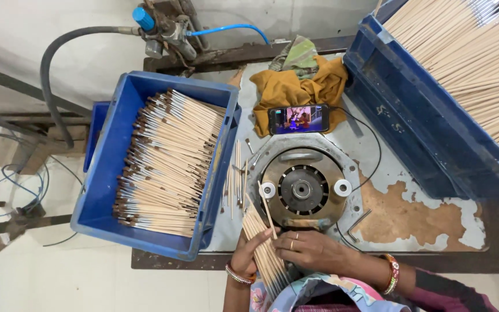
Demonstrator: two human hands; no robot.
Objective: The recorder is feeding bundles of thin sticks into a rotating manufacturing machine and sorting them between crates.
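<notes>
While the left hand [248, 254] is clenched around a bundle of thin wooden sticks [265, 254] at the near edge of the table [411, 222], its fingers [261, 236] wrap the bundle's left side and the sticks fan toward the person's lap. The right hand [313, 249] rests just beside it, fingers curled against the bundle, and pinches a single stick [265, 209] that slants up toward the round metal machine disc [302, 189]. That disc sits in the middle of the table, with a white roller [342, 187] on its right side. A few loose sticks [235, 173] lie on the table left of the disc. Farther left, a blue crate [108, 173] holds many sticks with dark tips, laid in rows. At the far right, a larger blue bin [411, 115] is packed with plain sticks. Beyond the disc, a phone [298, 119] with a lit screen leans on a mustard cloth [295, 86].
</notes>
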